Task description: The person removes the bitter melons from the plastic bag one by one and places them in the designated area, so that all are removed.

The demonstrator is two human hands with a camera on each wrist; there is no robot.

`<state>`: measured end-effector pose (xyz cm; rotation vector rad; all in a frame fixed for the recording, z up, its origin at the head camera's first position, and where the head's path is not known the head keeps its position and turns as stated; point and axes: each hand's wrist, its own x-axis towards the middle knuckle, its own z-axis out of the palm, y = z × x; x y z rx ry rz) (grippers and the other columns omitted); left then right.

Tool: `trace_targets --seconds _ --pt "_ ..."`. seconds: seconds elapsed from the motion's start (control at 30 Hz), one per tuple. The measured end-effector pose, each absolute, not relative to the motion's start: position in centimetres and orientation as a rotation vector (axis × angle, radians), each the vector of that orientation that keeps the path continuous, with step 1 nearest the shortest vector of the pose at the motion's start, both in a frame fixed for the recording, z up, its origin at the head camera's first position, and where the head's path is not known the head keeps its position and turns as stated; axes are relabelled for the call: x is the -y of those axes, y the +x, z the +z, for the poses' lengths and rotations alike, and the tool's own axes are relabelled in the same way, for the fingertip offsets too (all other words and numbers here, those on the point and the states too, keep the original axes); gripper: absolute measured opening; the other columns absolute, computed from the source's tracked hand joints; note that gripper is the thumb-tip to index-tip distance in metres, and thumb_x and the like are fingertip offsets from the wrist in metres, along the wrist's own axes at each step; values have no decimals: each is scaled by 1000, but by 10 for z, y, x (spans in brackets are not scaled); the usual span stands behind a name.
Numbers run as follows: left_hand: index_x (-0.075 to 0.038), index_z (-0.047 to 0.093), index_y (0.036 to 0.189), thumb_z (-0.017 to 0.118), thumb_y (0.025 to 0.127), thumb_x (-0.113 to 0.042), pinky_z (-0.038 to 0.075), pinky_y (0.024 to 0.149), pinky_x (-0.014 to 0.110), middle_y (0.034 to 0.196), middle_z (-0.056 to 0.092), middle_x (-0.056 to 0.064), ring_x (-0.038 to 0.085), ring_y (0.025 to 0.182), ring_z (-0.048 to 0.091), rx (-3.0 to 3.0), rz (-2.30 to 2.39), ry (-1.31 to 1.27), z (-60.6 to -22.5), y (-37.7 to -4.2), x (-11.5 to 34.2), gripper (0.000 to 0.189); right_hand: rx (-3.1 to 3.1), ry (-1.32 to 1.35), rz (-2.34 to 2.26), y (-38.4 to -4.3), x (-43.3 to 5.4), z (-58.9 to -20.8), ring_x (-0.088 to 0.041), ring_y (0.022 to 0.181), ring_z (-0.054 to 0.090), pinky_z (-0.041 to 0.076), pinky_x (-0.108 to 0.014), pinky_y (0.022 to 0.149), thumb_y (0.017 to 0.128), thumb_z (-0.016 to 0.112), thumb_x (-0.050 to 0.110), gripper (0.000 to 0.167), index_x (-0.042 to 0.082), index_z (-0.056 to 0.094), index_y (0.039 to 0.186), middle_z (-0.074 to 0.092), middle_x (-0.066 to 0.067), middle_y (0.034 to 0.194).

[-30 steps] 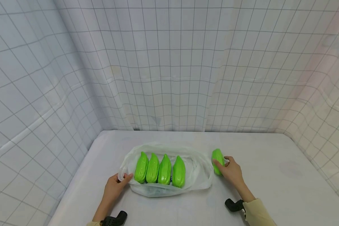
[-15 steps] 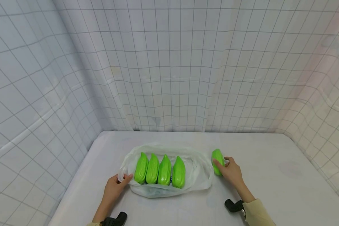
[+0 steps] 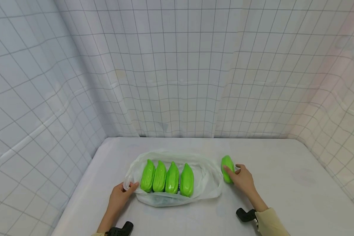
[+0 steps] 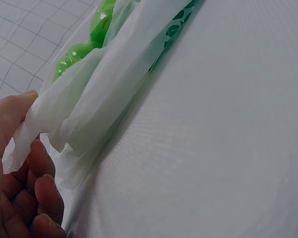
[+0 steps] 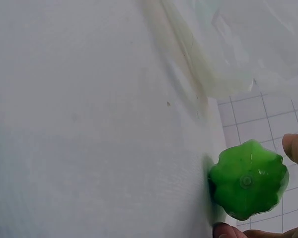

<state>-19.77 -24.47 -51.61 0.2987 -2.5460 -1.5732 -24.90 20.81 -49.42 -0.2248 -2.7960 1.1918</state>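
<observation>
My left hand (image 3: 119,196) pinches the left rim of a thin white plastic bag (image 3: 207,183) between thumb and fingers. In the left wrist view the bag's edge (image 4: 27,139) passes between the thumb (image 4: 17,111) and the curled fingers. Several glossy green bitter melons (image 3: 172,178) lie side by side in the bag's open mouth, tips pointing away. To the right of the bag, my right hand (image 3: 242,178) holds another bitter melon (image 3: 226,164), thumb on its near left side and fingers at its right. The right wrist view shows this melon's ribbed round end (image 5: 251,181) at the table surface.
A white cloth covers the table (image 3: 286,177). Grid-patterned white curtains (image 3: 177,82) hang behind it and on both sides. Black wrist cameras (image 3: 245,215) sit on both wrists, close over the table.
</observation>
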Motion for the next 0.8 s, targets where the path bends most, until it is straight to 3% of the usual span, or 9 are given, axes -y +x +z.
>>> trace_targets --seconds 0.33,0.57,0.8 --pt "-5 62 84 72 84 -39 33 55 26 61 45 -3 13 59 41 2550 -1539 301 -517 -198 246 36 2753 -216 1235 -245 -207 -489 -37 95 56 45 -48 78 89 55 57 85 -15 41 130 56 -28 109" --pt "-5 61 84 71 85 -40 32 54 26 59 42 -4 12 56 39 2566 -1539 311 -516 -196 247 37 2682 -275 1148 -240 -205 -486 -30 92 55 43 -42 72 88 52 62 83 -6 42 134 54 -22 114" --pt "-4 61 83 71 85 -39 32 53 26 59 41 -4 12 56 38 2553 -1546 280 -515 -197 244 37 2554 -234 1217 -238 -203 -482 -28 93 51 39 -40 73 91 55 54 71 -3 46 132 54 -19 112"
